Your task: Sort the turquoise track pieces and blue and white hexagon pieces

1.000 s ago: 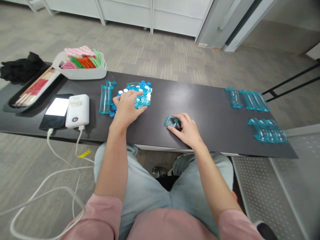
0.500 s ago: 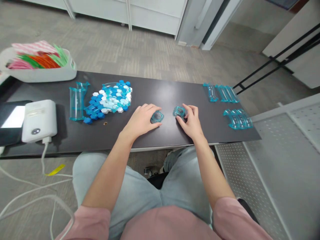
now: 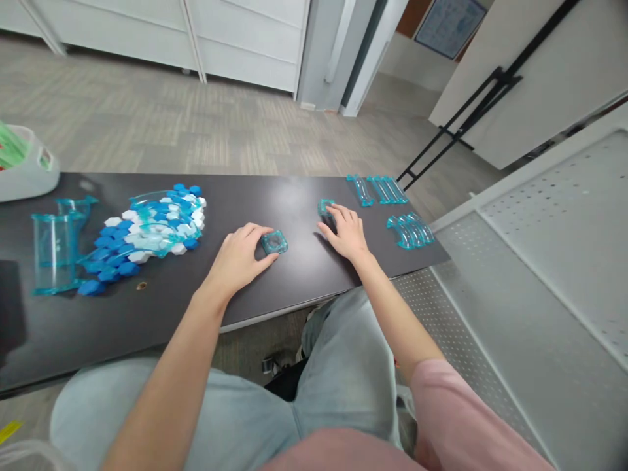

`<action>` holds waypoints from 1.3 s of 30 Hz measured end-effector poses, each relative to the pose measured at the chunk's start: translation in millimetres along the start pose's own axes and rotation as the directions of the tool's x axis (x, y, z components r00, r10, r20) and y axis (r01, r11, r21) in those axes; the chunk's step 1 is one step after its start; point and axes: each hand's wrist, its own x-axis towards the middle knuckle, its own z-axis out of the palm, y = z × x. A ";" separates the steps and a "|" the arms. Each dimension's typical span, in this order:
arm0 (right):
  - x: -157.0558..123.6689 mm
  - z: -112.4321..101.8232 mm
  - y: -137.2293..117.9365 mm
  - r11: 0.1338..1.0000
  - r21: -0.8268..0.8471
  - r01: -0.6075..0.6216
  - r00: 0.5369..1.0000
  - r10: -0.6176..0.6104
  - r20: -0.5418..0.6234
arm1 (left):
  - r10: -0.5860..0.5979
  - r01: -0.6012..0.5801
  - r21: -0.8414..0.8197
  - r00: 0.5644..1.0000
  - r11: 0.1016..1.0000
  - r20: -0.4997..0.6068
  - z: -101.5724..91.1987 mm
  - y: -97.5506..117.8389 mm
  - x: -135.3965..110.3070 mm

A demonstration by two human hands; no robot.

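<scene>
My left hand (image 3: 238, 260) rests on the dark table, thumb and forefinger spread at the near side of a small clear teal squarish piece (image 3: 275, 243). That piece lies flat on the table. Farther right, my right hand (image 3: 345, 233) has its fingers and thumb around a second clear teal piece (image 3: 324, 207), partly hidden by the fingers. Left of my hands spreads a pile of blue and white hexagonal pieces (image 3: 118, 245), with clear teal curved parts lying over it.
A large clear teal part (image 3: 53, 255) stands left of the pile. At the table's right end lie curved teal strips (image 3: 411, 231) and straighter teal strips (image 3: 386, 190). A white basket (image 3: 42, 171) sits at far left. A grey perforated panel (image 3: 534, 261) borders the right.
The view has swung right. My right hand has moved forward and away from the left with its teal piece. My left hand has drawn back slightly from its piece.
</scene>
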 end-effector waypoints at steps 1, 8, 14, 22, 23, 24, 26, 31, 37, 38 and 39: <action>12.4 0.7 6.7 1.000 -0.003 -0.030 0.999 0.030 -0.011 | 0.005 -0.005 -0.002 1.000 1.000 -0.002 0.3 -0.1 0.3; 77.3 8.1 36.2 0.983 -0.006 -0.183 0.982 0.182 -0.049 | 0.011 -0.011 -0.009 1.000 1.000 -0.002 3.5 -3.9 1.7; 75.2 8.7 32.4 0.993 0.071 -0.090 0.979 0.101 -0.177 | 0.032 -0.032 0.006 0.999 0.999 -0.018 8.3 -6.2 2.6; -9.8 26.4 -55.9 0.682 0.317 0.659 0.716 -0.698 0.012 | 0.034 -0.034 -0.005 0.998 0.999 -0.056 16.0 -11.8 3.5; -14.0 26.7 -60.7 0.673 0.317 0.668 0.703 -0.711 0.027 | 0.032 -0.033 -0.009 0.998 0.999 -0.058 16.7 -13.0 3.1; -16.0 25.9 -62.2 0.681 0.311 0.663 0.709 -0.704 0.032 | 0.033 -0.034 -0.011 0.998 0.999 -0.056 17.2 -14.0 2.7; -15.0 22.0 -55.7 0.728 0.290 0.621 0.757 -0.654 0.020 | 0.037 -0.037 -0.008 0.998 0.999 -0.050 18.2 -15.3 1.6; 4.3 11.4 -1.2 0.909 0.193 0.368 0.930 -0.357 -0.090 | 0.028 -0.028 0.005 0.999 1.000 -0.031 18.9 -14.4 -0.2; 41.6 11.6 60.4 0.995 0.083 0.047 0.980 -0.030 -0.198 | 0.007 -0.007 0.015 1.000 1.000 -0.003 17.2 -12.2 0.5; 46.8 12.2 64.2 0.998 0.066 0.026 0.977 -0.011 -0.211 | 0.005 -0.005 0.016 1.000 1.000 -0.001 17.0 -12.0 0.7; 51.7 12.9 65.9 0.999 0.048 0.012 0.976 -0.001 -0.219 | 0.005 -0.005 0.017 1.000 1.000 -0.001 16.9 -11.7 0.8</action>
